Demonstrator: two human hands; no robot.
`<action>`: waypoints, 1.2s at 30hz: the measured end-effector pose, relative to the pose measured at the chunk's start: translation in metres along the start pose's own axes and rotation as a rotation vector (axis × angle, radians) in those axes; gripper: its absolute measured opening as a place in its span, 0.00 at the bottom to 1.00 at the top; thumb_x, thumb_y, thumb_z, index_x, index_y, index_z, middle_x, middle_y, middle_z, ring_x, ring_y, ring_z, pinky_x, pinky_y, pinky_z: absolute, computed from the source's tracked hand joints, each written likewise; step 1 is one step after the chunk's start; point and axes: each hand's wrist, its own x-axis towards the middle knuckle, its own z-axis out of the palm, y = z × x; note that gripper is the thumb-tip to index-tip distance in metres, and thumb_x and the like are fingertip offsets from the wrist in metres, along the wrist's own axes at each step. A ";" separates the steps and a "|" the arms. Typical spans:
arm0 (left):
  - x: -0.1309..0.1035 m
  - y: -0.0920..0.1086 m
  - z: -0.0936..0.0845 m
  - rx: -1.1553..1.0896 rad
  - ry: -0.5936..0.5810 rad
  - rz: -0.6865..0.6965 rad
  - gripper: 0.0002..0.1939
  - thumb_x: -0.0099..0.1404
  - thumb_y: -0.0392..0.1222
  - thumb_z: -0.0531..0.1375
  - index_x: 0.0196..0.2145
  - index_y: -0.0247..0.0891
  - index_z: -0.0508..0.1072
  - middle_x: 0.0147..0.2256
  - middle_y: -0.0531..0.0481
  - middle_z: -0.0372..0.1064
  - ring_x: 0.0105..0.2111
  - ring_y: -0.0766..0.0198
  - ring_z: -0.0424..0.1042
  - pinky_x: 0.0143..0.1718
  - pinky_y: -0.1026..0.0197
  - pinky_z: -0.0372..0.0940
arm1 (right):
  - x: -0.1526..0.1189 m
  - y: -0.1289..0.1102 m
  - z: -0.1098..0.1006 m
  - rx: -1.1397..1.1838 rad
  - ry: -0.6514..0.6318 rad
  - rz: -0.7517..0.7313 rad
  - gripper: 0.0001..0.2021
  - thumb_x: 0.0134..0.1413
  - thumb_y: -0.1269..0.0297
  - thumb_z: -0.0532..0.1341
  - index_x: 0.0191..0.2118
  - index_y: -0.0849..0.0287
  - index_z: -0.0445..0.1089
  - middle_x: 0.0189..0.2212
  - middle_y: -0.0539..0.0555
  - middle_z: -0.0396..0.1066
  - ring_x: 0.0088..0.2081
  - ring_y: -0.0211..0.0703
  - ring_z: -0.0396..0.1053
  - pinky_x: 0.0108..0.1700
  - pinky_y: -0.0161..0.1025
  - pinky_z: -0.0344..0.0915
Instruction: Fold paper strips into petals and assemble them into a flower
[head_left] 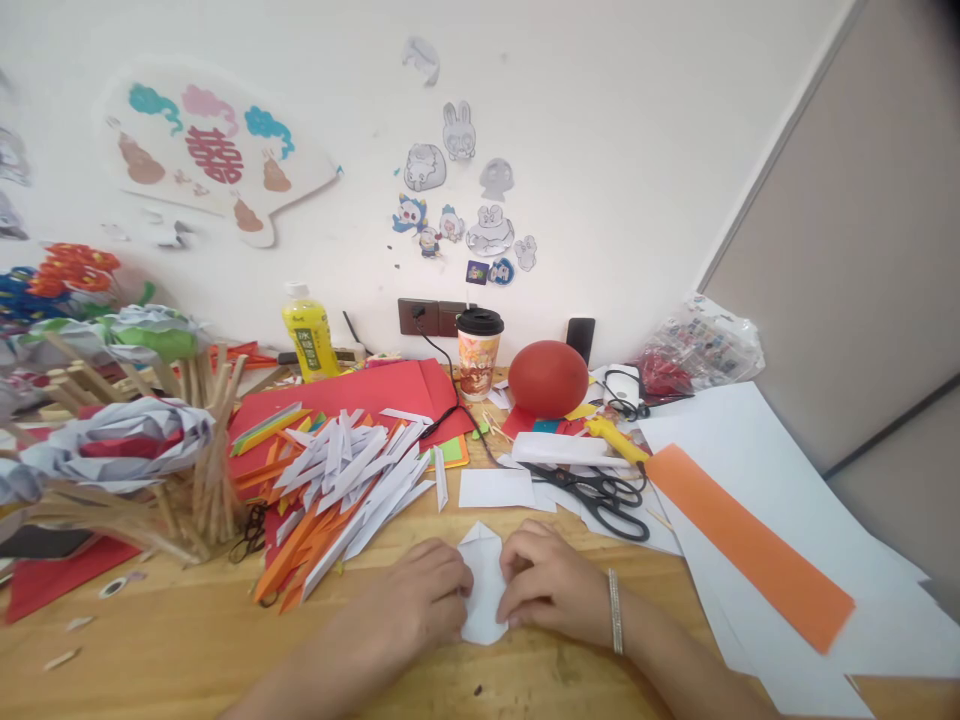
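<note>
Forearms (pixel 667 645), left fingers (pixel 452 578), right fingers (pixel 520 594), folded white paper (pixel 483 585) between, gripped at both edges

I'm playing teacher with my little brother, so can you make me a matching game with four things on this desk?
Things:
1. balloon
2. folded white paper
3. scissors
4. drink bottle

Clues:
A. has black handles
B. is yellow, with a white cap
C. is round and red
D. is between the left hand and the right hand

Right pairs: 1-C, 2-D, 3-A, 4-B
</note>
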 end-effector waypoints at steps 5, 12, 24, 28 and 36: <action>0.002 0.002 -0.005 -0.049 0.042 0.060 0.12 0.67 0.35 0.49 0.34 0.44 0.71 0.35 0.52 0.68 0.38 0.63 0.62 0.44 0.58 0.55 | 0.002 0.003 0.002 0.136 -0.007 0.036 0.02 0.44 0.65 0.68 0.28 0.53 0.75 0.31 0.48 0.67 0.37 0.37 0.63 0.42 0.36 0.59; 0.012 -0.003 0.010 -0.304 0.083 -0.202 0.04 0.59 0.38 0.60 0.27 0.39 0.71 0.28 0.53 0.69 0.33 0.64 0.65 0.40 0.60 0.56 | 0.004 0.005 0.011 0.254 0.019 0.247 0.07 0.37 0.64 0.71 0.24 0.56 0.73 0.31 0.48 0.67 0.39 0.40 0.64 0.43 0.38 0.58; 0.016 0.011 0.028 -0.269 0.233 -0.466 0.07 0.54 0.30 0.56 0.21 0.37 0.68 0.26 0.51 0.65 0.32 0.61 0.64 0.35 0.60 0.58 | 0.010 -0.017 0.018 0.131 0.107 0.426 0.06 0.42 0.70 0.66 0.23 0.58 0.67 0.29 0.47 0.64 0.37 0.40 0.61 0.41 0.38 0.55; 0.017 0.013 0.028 -0.227 0.221 -0.481 0.06 0.54 0.32 0.57 0.21 0.37 0.67 0.27 0.51 0.65 0.33 0.60 0.64 0.35 0.59 0.58 | 0.009 -0.022 0.020 0.089 0.125 0.442 0.07 0.42 0.71 0.65 0.23 0.59 0.66 0.29 0.47 0.63 0.37 0.40 0.60 0.41 0.38 0.54; 0.019 0.014 0.027 -0.077 0.186 -0.560 0.07 0.55 0.38 0.59 0.21 0.37 0.67 0.28 0.50 0.64 0.33 0.58 0.63 0.34 0.57 0.56 | 0.004 -0.023 0.026 0.006 0.162 0.439 0.06 0.45 0.69 0.62 0.27 0.58 0.63 0.31 0.48 0.61 0.37 0.41 0.58 0.39 0.39 0.52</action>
